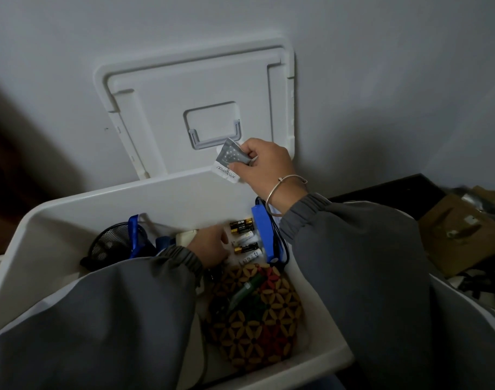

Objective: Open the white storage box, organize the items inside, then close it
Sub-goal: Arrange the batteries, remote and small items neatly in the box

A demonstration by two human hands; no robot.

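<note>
The right hand [264, 164] pinches a small grey-and-white packet [228, 162] between thumb and curled fingers. It holds the packet above the far rim of the white storage box [100, 199], in front of the lower right part of the lid [195, 88]. A thin metal bracelet [286, 187] sits on that wrist, just above a grey sleeve [353, 263].

The left hand [209, 244] is down inside the box, back upward, near the far wall. Its fingertips are hidden, so I cannot tell whether it is grasping anything. It lies just left of a cluster of batteries [244, 240], some black and gold and some white, lying side by side. To the right of the batteries a blue rectangular block [261, 235] stands against the right side of the box, with dark cords beside it. A small white object [185, 237] shows just left of the left hand.

Further left in the box a black mesh holder [111, 243] lies tilted, with a blue strap [133, 235] crossing in front of it. Nearer, a woven patterned piece [254, 325] in tan, red and dark green covers the box floor, and a green pen-like item [244, 293] rests on it.

The box stands open. Its lid leans upright against the white wall [381, 66] behind it, and the grey handle [212, 136] shows in its middle. Off to the right, outside the box, brown cardboard [460, 229] lies on a dark surface.
</note>
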